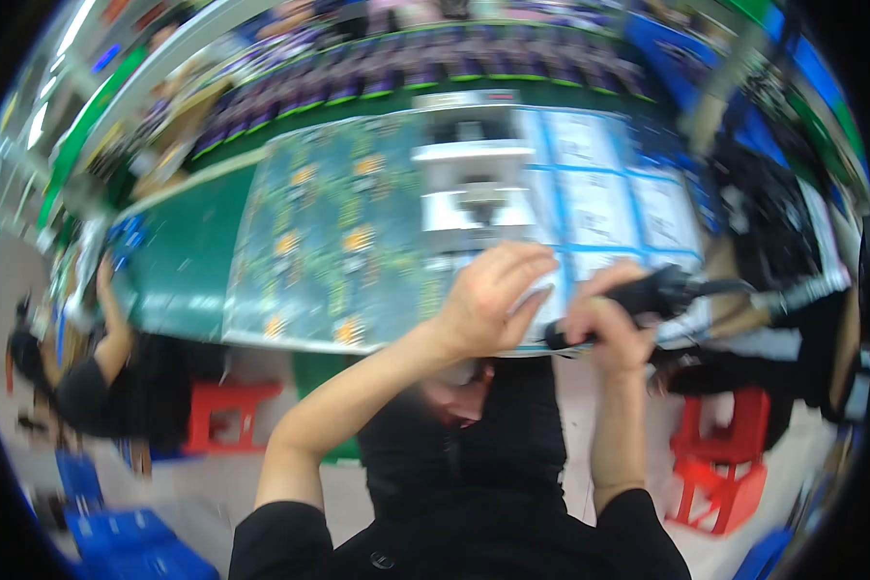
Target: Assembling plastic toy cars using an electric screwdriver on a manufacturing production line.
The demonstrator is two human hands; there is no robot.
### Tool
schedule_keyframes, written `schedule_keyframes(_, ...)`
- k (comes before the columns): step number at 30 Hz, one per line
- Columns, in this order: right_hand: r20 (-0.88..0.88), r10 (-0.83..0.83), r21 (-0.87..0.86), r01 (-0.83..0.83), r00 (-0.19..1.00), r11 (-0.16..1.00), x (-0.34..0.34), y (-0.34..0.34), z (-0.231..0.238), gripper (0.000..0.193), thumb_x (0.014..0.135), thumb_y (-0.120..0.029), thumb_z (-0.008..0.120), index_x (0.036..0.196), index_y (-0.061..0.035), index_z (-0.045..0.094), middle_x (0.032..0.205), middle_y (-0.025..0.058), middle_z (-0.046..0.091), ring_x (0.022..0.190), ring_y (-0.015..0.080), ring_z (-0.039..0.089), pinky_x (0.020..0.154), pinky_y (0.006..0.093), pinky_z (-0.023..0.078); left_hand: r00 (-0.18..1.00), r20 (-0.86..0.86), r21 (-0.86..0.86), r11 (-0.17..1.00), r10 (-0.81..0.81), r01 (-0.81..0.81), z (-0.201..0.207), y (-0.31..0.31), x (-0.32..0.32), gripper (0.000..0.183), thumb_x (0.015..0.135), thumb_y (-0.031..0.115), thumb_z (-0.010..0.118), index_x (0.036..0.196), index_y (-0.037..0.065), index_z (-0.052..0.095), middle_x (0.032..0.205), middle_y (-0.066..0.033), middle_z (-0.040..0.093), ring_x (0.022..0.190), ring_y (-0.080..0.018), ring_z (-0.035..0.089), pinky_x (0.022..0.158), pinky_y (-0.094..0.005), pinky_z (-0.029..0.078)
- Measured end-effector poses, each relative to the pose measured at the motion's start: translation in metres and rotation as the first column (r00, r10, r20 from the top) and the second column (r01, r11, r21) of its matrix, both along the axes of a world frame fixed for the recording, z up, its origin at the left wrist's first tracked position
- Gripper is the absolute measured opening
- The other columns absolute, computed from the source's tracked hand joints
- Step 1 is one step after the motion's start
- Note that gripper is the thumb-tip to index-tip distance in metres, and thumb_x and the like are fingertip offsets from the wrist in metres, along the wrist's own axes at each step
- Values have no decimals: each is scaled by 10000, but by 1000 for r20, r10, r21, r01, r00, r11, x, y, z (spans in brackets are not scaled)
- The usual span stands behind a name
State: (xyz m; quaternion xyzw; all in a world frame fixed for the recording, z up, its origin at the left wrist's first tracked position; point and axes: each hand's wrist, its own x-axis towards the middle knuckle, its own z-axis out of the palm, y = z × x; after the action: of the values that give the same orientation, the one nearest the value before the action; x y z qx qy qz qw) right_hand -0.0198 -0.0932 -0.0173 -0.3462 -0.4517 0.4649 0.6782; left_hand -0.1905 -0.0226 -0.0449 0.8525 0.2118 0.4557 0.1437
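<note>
Screwdriver [648, 295], black, sits clamped in my right hand [604, 324] just right of the white jig [474, 184]; my left hand [493, 295], fingers curled together, rests below it.

One large green circuit board sheet [338, 242] lies at centre frame. One white machine [474, 184] stands above it. One black handheld tool [638, 295] shows at centre right. Two red stools [227, 411] [730, 469] stand low, left and right. Two blue crates [116, 532] sit lower left.
</note>
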Motion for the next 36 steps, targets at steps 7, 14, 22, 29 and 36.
schedule_keyframes(7,-3,185,-140,-184,983,973,45,-37,24,235,713,-64,801,861,-11,626,750,36,617,670,85,557,614,230,404,989,84,-411,908,126,-80,-19,121,198,387,811,206,723,1082,-43,606,1023,-208,646,960,-361,642,821,-424,500)
schedule_keyframes(14,-126,181,-175,-202,975,964,78,-36,32,294,676,-115,886,828,-7,657,721,17,613,628,70,560,568,216,416,873,-229,-652,598,431,-466,-21,232,290,669,745,428,800,1086,-121,627,1110,-285,663,1043,-373,656,899,-407,504)
schedule_keyframes(22,-47,154,-118,-159,987,980,85,-33,18,283,676,-85,876,827,-6,650,696,26,611,615,77,564,562,210,432,937,137,-870,491,321,-41,-18,205,287,521,655,34,827,1101,-67,576,1014,-166,684,879,-245,679,782,-349,544)
schedule_keyframes(29,-189,118,-59,-132,975,990,76,-48,14,224,716,-1,777,858,11,604,730,70,624,590,100,594,555,226,468,803,594,-662,589,35,464,24,90,176,465,737,36,776,1144,11,553,993,-59,654,930,-138,615,838,-317,506)
schedule_keyframes(36,-207,-11,295,73,978,953,31,-6,43,240,934,-283,537,921,-54,469,611,47,465,465,145,451,501,293,414,547,689,-719,353,475,599,30,-48,-20,286,945,109,570,1213,46,492,1087,-114,608,945,-229,648,765,-430,598)
